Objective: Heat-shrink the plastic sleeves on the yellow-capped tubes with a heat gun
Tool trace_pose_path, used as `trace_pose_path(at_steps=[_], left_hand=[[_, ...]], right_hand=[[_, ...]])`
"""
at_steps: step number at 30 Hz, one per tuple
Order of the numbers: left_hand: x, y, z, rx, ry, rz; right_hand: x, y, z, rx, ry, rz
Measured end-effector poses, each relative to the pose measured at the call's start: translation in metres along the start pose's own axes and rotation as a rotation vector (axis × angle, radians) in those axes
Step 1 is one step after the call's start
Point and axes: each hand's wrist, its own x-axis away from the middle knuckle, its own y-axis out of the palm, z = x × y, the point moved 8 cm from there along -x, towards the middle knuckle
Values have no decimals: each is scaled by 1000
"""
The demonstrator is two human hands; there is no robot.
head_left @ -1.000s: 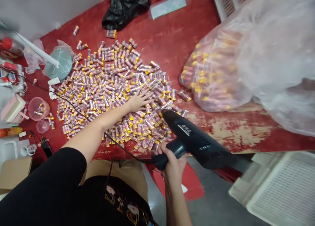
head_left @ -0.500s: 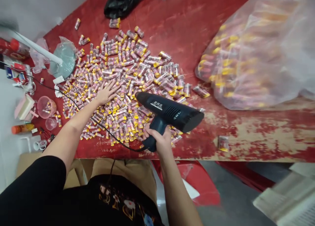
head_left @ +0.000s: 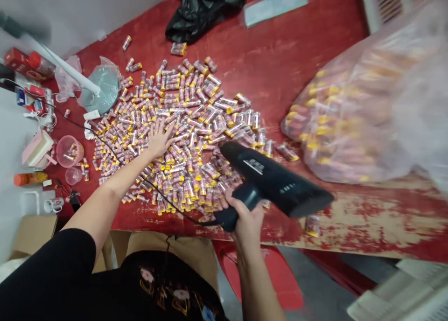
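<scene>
Holding 1 heat gun point(head_left: 268, 178), R fingers point(head_left: 236, 204)

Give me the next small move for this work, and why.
Probably stir the yellow-ended tubes slightly with the left grip, which is spread over them, since the right grip holds the heat gun with its nozzle pointing across them.

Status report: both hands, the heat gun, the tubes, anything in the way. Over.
Right hand gripping heat gun, aimed toward tubes. Left hand open, spread over tubes. Cord crosses the pile, passing beneath left forearm.
</scene>
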Motion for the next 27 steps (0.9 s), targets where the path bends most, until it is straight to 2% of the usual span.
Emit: trace_pose_path(at_steps=[1, 2, 7, 8, 9, 10, 11, 13, 17, 21, 24, 27], left_hand=[[-11, 2, 17, 11, 61, 4], [-24, 8, 43, 24, 157, -2], [-89, 64, 216, 55, 695, -72], [-98, 76, 239, 48, 761, -116], [-106, 86, 254, 34, 802, -160], [-112, 94, 260, 16, 818, -200], [-116, 97, 258, -5, 815, -226], [-119, 91, 232, -45, 776, -231], [-106, 49, 146, -99, 686, -182], [-81, 12, 70, -134, 569, -178], [-60, -2, 37, -117, 511, -169], [-36, -8, 18, -63, 472, -175]], right_hand=[[4, -5, -3, -22, -7, 24], [9, -12, -6, -44, -20, 57], [18, -54, -33, -83, -183, 273], [16, -60, -37, -85, -201, 298], [12, -65, -40, -90, -207, 319], [7, -70, -42, -95, -200, 331], [1, -73, -42, -99, -186, 336], [-12, -75, -38, -94, -146, 314], [-39, -57, -21, -73, -46, 153], [-66, -22, -15, -13, 14, -38], [-86, 7, -27, 21, 3, -136], [-97, 16, -49, 29, -108, -54]])
